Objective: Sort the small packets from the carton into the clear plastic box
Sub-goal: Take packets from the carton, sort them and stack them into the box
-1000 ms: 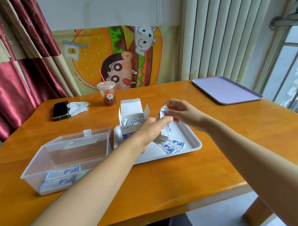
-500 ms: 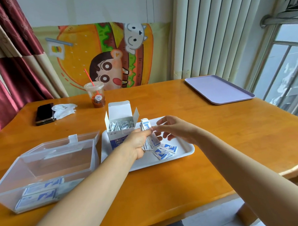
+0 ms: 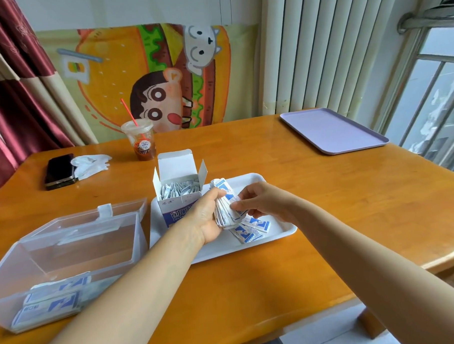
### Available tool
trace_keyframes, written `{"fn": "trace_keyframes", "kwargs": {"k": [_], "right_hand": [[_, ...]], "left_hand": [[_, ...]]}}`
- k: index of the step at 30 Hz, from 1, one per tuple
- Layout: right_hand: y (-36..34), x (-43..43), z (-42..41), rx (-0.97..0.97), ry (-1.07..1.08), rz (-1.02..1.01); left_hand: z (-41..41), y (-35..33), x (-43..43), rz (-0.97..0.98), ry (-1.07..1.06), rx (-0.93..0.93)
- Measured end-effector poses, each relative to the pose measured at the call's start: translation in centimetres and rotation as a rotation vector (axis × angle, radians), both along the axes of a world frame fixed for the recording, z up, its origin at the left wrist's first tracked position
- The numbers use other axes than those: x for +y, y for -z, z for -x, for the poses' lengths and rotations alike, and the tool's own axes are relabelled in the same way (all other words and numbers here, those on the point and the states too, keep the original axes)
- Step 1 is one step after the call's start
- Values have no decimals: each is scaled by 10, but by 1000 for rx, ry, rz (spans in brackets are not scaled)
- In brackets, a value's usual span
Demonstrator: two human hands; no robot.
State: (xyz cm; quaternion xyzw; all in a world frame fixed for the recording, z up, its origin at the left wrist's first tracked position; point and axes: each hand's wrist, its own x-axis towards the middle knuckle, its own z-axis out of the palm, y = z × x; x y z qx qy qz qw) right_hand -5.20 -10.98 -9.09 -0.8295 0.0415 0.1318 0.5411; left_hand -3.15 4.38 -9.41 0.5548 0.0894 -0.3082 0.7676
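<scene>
Slippage of the held bundle was judged the main hazard. The left hand (image 3: 209,219) gripped a thick bundle of packets (image 3: 225,211) edgewise, fingers curled round it. The right hand (image 3: 265,204) pinched the bundle's free edge between thumb and fingertips. The packets appeared thin and smooth, so any slackening of either grip during a carry would likely have fanned the bundle and spilled some of it. A second hazard was the carton (image 3: 179,200), standing upright and touching or nearly touching the left hand's far side. A careless sweep of that hand could have tipped it.

The carton stood with its flaps open, and many packets stood on edge inside it. It rested on the white tray (image 3: 282,233) beneath both hands. Loose packets (image 3: 252,229) lay on the tray just below the right hand. The clear plastic box (image 3: 76,253) sat on the worktop (image 3: 277,273) well to the left of the left hand, lid open. A few flat packets (image 3: 51,304) lay at its near end.
</scene>
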Motion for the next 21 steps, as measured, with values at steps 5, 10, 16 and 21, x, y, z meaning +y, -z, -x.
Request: {"fn": "trace_keyframes", "kwargs": {"k": [5,10,16,21], "right_hand": [[4,1,-4,-4,26,-118],[11,-10,-4,-60,96,-93],[10,-13,-2,-18,33,-164],[14,-10,-1,34,-7,-168]], "left_hand": [[0,1,8,-39,-105,-17],[2,6,12,-77,-119,-14],[3,11,13,-97,-118,-44],[4,12,14,-103,-111,-53]]}}
